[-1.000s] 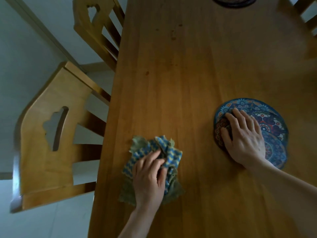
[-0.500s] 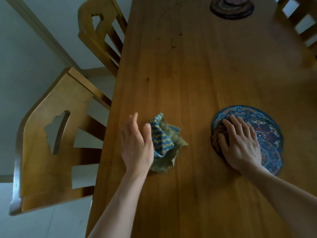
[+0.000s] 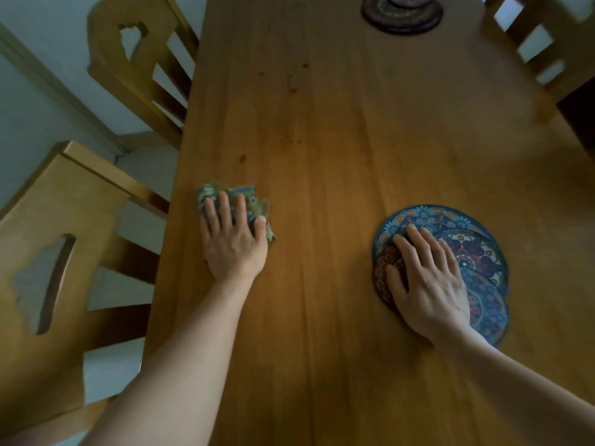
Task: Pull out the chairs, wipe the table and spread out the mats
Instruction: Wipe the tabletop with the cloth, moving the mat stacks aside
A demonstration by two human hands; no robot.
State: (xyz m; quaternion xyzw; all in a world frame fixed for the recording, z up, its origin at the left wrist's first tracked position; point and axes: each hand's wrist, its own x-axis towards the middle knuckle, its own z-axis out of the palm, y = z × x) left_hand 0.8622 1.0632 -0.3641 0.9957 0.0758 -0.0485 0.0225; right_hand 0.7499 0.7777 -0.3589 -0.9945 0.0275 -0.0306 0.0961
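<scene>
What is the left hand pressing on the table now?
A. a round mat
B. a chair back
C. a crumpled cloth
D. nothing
C: the left hand lies flat on a crumpled cloth near the table edge.

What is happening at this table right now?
A person is wiping the wooden table. The left hand presses a crumpled cloth flat near the table's left edge. The right hand rests on a stack of round patterned mats, not yet spread out. More mats sit at the far end.
</scene>
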